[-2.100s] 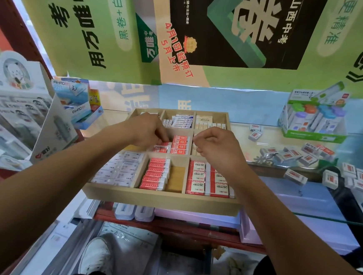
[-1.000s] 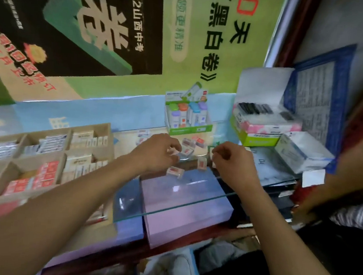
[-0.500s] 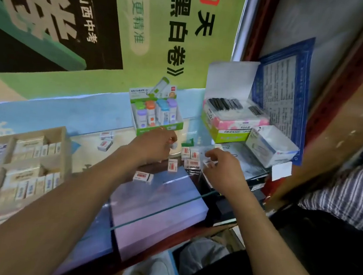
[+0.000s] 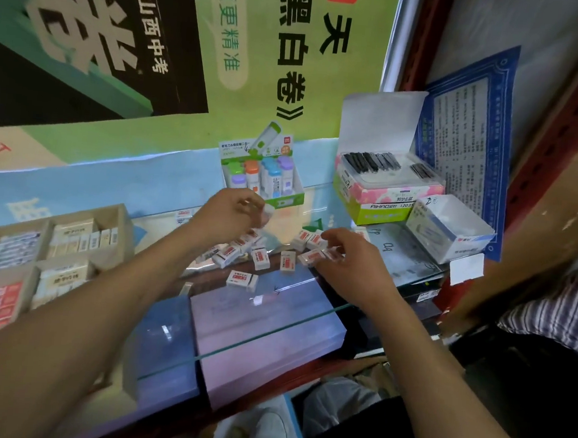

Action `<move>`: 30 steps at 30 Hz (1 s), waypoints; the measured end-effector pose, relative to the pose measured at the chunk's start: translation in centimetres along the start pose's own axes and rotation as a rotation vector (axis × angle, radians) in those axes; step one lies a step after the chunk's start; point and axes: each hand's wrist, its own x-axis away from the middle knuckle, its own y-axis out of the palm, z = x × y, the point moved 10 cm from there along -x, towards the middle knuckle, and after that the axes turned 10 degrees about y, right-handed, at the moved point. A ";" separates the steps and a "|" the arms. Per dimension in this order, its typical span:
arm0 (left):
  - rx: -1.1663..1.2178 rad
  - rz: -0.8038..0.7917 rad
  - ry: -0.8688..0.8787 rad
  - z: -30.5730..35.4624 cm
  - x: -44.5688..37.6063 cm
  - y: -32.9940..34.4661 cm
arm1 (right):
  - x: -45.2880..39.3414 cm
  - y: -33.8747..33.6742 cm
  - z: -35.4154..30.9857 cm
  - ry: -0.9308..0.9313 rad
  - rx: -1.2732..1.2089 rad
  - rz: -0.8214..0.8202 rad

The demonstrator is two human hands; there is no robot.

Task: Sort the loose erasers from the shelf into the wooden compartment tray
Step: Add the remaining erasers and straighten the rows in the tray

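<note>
Several loose white erasers with red labels lie scattered on the glass shelf [image 4: 272,321]; one [image 4: 241,280] sits nearest me and others [image 4: 261,258] [image 4: 287,261] lie behind it. My left hand [image 4: 232,216] hovers over the pile and pinches a small white eraser [image 4: 268,213] at its fingertips. My right hand [image 4: 350,260] rests on the shelf with its curled fingers gripping an eraser [image 4: 312,257]. The wooden compartment tray [image 4: 121,217] stands at the far left, its compartments holding rows of erasers.
A green display box of correction tapes [image 4: 266,179] stands behind the pile. Stacked boxes [image 4: 386,198] and an open white box [image 4: 449,231] are at the right. Purple boxes [image 4: 265,324] lie under the glass. A person's striped sleeve [image 4: 557,309] is at the right edge.
My view and both hands have swung right from the tray to the loose erasers. My left hand has lifted a small eraser; my right hand has closed on another.
</note>
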 end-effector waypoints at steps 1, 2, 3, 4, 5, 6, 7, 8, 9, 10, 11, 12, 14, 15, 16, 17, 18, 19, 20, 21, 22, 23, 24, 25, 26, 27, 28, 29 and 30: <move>0.062 0.042 -0.023 -0.1 0.2 -0.7 | 0.0 0.2 -0.4 -0.013 0.031 0.015; 0.102 0.068 -0.035 -0.1 0.5 -1.3 | 0.0 0.3 -0.7 -0.024 0.066 0.036; 0.122 0.078 -0.042 -0.1 0.9 -1.8 | 0.0 0.3 -1.0 -0.036 0.099 0.057; 0.129 0.075 -0.045 0.1 1.2 -2.1 | 0.1 0.3 -1.4 -0.049 0.118 0.071; 0.123 0.060 -0.049 0.1 1.6 -2.4 | 0.2 0.5 -1.8 -0.064 0.115 0.077; 0.103 0.035 -0.055 0.1 2.0 -2.5 | 0.3 0.6 -2.2 -0.081 0.099 0.078; 0.069 0.007 -0.060 0.1 2.4 -2.7 | 0.4 0.8 -2.7 -0.098 0.081 0.074; 0.036 -0.015 -0.065 0.1 2.8 -2.9 | 0.5 1.0 -3.1 -0.113 0.065 0.072; 0.007 -0.030 -0.067 0.0 3.2 -3.1 | 0.6 1.1 -3.5 -0.125 0.045 0.071; -0.014 -0.038 -0.063 0.1 3.6 -3.4 | 0.8 1.3 -3.8 -0.133 0.019 0.066; -0.042 -0.046 -0.051 0.1 4.1 -3.8 | 1.0 1.3 -4.3 -0.143 -0.008 0.058; -0.080 -0.054 -0.030 0.3 4.6 -4.2 | 1.3 1.4 -4.8 -0.155 -0.033 0.048; -0.145 -0.067 0.016 0.6 5.9 -5.2 | 2.0 1.6 -5.9 -0.186 -0.080 0.023; -0.170 -0.065 0.042 0.8 6.8 -5.8 | 2.4 1.8 -6.4 -0.202 -0.102 0.005; -0.195 -0.051 0.071 1.0 7.7 -6.5 | 2.8 2.0 -6.9 -0.216 -0.120 -0.013; -0.218 -0.028 0.099 1.3 8.6 -7.4 | 3.1 2.4 -7.5 -0.231 -0.132 -0.034; -0.235 0.000 0.113 1.4 9.5 -8.3 | 3.4 2.8 -8.0 -0.247 -0.141 -0.059; -0.241 0.029 0.115 1.3 10.5 -9.3 | 3.8 3.2 -8.7 -0.264 -0.155 -0.086; -0.239 0.052 0.112 1.1 11.4 -10.3 | 4.1 3.7 -9.4 -0.280 -0.174 -0.112; -0.235 0.068 0.114 0.9 12.3 -11.1 | 4.5 4.1 -10.3 -0.293 -0.195 -0.135; -0.236 0.075 0.119 0.7 13.1 -11.8 | 5.0 4.6 -11.2 -0.303 -0.209 -0.156; -0.242 0.079 0.123 0.5 13.9 -12.3 | 5.5 5.2 -12.3 -0.313 -0.218 -0.174; -0.252 0.083 0.126 0.4 14.6 -12.8 | 5.9 5.9 -13.3 -0.324 -0.224 -0.192; -0.266 0.085 0.129 0.3 15.4 -13.3 | 6.5 6.7 -14.3 -0.337 -0.229 -0.215; -0.289 0.083 0.133 0.1 16.0 -13.8 | 7.1 7.6 -15.3 -0.352 -0.227 -0.241; -0.330 0.074 0.145 -0.1 16.5 -14.3 | 7.7 8.6 -16.3 -0.371 -0.210 -0.268; -0.390 0.056 0.161 -0.4 17.0 -14.8 | 8.3 9.7 -17.1 -0.392 -0.177 -0.292; -0.449 0.037 0.179 -0.7 17.4 -15.3 | 9.0 10.7 -17.9 -0.415 -0.137 -0.312; -0.494 0.025 0.189 -1.2 17.9 -16.1 | 9.6 11.7 -18.7 -0.437 -0.099 -0.327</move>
